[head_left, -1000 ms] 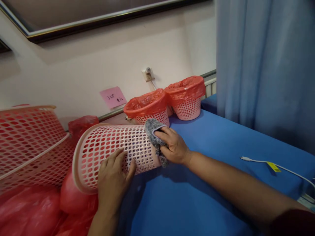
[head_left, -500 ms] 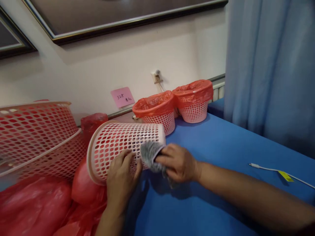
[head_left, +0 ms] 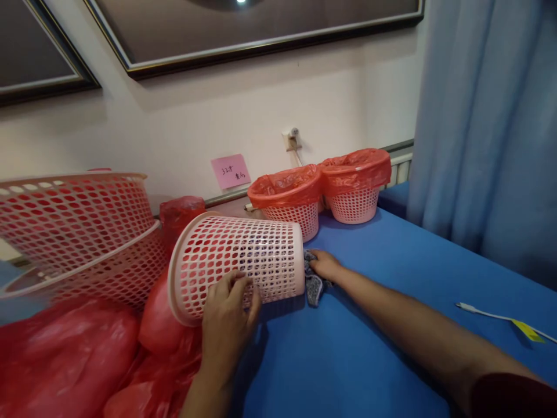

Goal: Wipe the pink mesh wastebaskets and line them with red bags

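A pale pink plastic wastebasket (head_left: 274, 261) with a lattice wall lies on its side, its wide rim to the left and its base to the right. Against its near side, my left hand (head_left: 228, 313) holds it with bent fingers. My right hand (head_left: 324, 266) is closed on a grey cleaning cloth (head_left: 314, 287) pressed at the basket's base. Part of the cloth and the right fingertips are hidden behind the base. One end of the cloth hangs down to the blue surface (head_left: 339, 354).
Two baskets lined with red bags (head_left: 287, 188) stand near the wall. Larger pink baskets (head_left: 78, 220) and red plastic bags (head_left: 69, 354) crowd the left. A white cable (head_left: 487, 312) with a yellow tag lies at right, before a blue curtain (head_left: 487, 116).
My right hand has moved with the cloth from the basket's side wall to its base. My left hand stays on the wall. The view has shifted slightly.
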`<state>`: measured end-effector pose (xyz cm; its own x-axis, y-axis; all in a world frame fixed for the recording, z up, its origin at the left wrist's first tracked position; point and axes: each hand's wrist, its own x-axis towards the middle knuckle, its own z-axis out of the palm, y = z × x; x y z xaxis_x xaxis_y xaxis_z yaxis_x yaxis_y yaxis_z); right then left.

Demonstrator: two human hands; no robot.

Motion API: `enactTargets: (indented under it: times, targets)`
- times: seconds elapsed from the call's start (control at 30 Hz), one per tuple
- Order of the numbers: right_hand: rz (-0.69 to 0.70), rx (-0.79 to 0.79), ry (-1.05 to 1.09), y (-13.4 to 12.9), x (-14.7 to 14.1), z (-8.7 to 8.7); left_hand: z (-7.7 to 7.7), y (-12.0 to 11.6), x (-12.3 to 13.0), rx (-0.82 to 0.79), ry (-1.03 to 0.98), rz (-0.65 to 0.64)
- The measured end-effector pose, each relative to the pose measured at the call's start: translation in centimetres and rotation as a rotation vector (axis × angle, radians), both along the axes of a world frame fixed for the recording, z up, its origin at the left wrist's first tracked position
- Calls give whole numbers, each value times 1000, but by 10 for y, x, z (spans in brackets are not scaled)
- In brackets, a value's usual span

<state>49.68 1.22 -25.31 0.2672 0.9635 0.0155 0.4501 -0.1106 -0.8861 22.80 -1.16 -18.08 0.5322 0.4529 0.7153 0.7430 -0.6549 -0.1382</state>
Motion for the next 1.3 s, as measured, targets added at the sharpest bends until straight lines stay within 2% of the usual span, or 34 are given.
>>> enactTargets:
  times: [0.07,0.17,0.4,0.53,0.67,0.73,0.83,0.9,1.0,1.13,1.2,1.3]
  targets:
    - [-10,-32,2,-12,-14,-12,-1,0,1,-12,8,4]
    - [-12,-38,38,-31,-28,-18,-1,1,3,4,0,15]
    - [7,204,225,-66,-27,-4,7,3,0,131,-27,-26]
    - [100,287,305,-89,-22,5,16,0,-7,232,21,7]
    - [290,360,331,-111,-15,11,24,-10,-17,224,-9,1]
    - [342,371,306,-116,-10,14,28,-16,-20,217,-32,-17]
    - [348,351,298,-116,-6,16,42,-20,-13,206,-104,-4]
    - [351,336,293,-113,-6,14,57,-16,2,195,-111,17]
    - [366,342,273,-111,-8,11,82,2,34,130,45,23]
    - [300,334,345,-106,-9,3,101,27,62,-154,385,113]
    - [198,320,391,-97,-5,-3,105,31,65,-256,447,171]
    - [-12,304,429,-81,4,-12,107,28,65,-289,449,238]
